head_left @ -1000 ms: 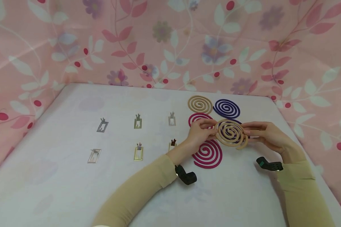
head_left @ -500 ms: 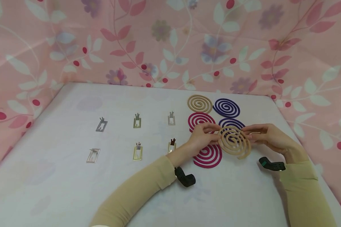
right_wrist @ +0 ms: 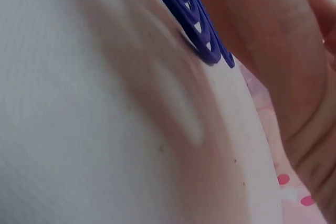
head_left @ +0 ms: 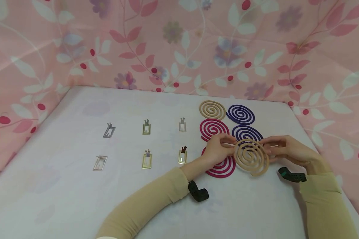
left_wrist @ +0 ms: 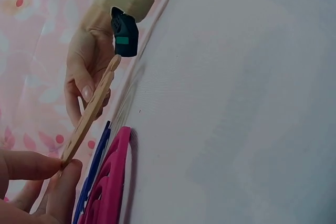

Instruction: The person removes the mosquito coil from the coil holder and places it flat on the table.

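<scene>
A tan spiral mosquito coil [head_left: 250,154] hangs tilted above the table, held between my two hands. My left hand [head_left: 218,149] pinches its left edge between thumb and fingers; the left wrist view shows this coil [left_wrist: 86,121] edge-on. At the opposite edge, my right hand [head_left: 285,148] grips it with thumb and fingertips. Behind it lies a blue coil [head_left: 245,130], partly covered by the tan one in the head view. A magenta coil [head_left: 222,172] lies beneath my left wrist, partly hidden. In the right wrist view, blue coil [right_wrist: 181,11] rings show beside my fingers.
Further back lie another magenta coil [head_left: 213,127], a tan coil [head_left: 211,109] and a blue coil [head_left: 241,114]. Several small metal stands with prongs, among them a gold one [head_left: 147,161] and a silver one [head_left: 100,163], stand in two rows at left. A floral curtain [head_left: 173,43] borders the table.
Both hands have drawn the tan coil toward the front edge and slightly right, off most of the blue coil that it overlapped. The coils and stands on the table have stayed put.
</scene>
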`<state>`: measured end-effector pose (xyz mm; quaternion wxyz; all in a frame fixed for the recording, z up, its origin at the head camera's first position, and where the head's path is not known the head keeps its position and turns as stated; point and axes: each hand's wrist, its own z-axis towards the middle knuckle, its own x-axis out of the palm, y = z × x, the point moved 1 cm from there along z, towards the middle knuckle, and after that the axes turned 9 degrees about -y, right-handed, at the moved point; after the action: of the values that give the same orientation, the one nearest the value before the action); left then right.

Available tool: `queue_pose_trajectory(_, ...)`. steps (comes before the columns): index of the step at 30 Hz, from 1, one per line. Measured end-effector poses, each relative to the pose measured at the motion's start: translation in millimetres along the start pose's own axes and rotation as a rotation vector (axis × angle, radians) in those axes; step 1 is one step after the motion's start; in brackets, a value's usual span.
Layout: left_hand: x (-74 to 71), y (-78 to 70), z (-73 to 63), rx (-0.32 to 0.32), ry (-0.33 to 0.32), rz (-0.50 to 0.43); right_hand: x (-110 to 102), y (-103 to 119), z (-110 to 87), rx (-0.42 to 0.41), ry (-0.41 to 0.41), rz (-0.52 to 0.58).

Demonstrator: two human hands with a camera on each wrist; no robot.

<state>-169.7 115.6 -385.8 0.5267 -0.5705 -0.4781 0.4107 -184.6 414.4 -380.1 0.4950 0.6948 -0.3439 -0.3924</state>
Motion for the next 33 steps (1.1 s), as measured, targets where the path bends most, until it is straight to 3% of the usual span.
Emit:
queue_pose_trajectory(7, 4.8, 1.1, -4.9, -0.002, 0.014, 0.128, -5, -7, -3.5, 0.022, 0.082, 0.007)
queue_pose_trajectory(12, 6.5, 2.0, -7.0, 0.022, 0.059, 0.132, -8, -10, -3.6, -0.009, 0.137, 0.007)
queue_pose_trajectory(20, 8.0, 5.4, -6.0, 0.052, 0.067, 0.154, -10, -11, -3.1, -0.015, 0.049, -0.121)
queue_pose_trajectory(27, 8.4, 6.3, -6.7, 0.076, 0.076, 0.22, -12, -11, -5.2, -0.063, 0.099, -0.074)
queue_pose_trajectory(33, 8.4, 5.3, -7.9, 0.116, 0.099, 0.249, -13, -9, -7.9, -0.069, 0.063, -0.149)
